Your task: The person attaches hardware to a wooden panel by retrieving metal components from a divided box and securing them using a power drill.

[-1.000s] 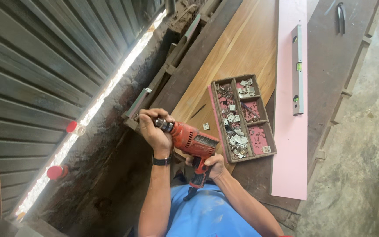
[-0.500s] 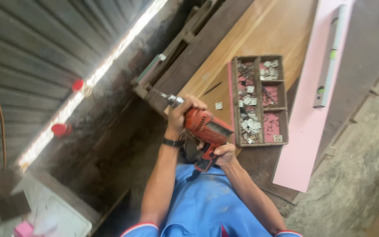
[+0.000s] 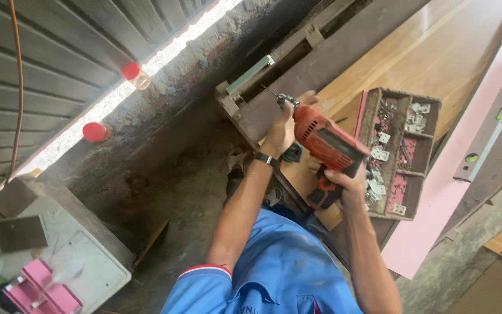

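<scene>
Starting at the left edge, a pale cabinet top [image 3: 82, 256] with a pink plastic tray [image 3: 42, 293] is seen, which lay outside the view a second ago, so the camera has evidently swung and pulled back. Two red-capped jars [image 3: 97, 131] are set along the foot of the grey corrugated shutter [image 3: 47, 75], now higher in the picture than before. Further right, the left hand [image 3: 283, 129] is closed around the front of the red power drill [image 3: 326, 142], its fingers wrapped at the chuck [image 3: 289, 100], from which a thin bit [image 3: 269, 92] is pointed up and left, clear of any surface. A dark wristwatch [image 3: 266, 159] is worn on that arm. The drill has been raised and turned since the earlier pictures, where it was held lower and closer to the blue shirt; the grip at the chuck suggests, as a judgement, that the bit is being seated or tightened rather than driven. The right hand [image 3: 344, 181] is clamped shut on the drill's handle, just beside the wooden compartment box [image 3: 422, 192] of small metal fittings, which rests on the brown board [image 3: 431, 58]. At the far right, a spirit level [image 3: 489, 125] is laid on the pink board [image 3: 437, 227], unmoved relative to the box.
</scene>
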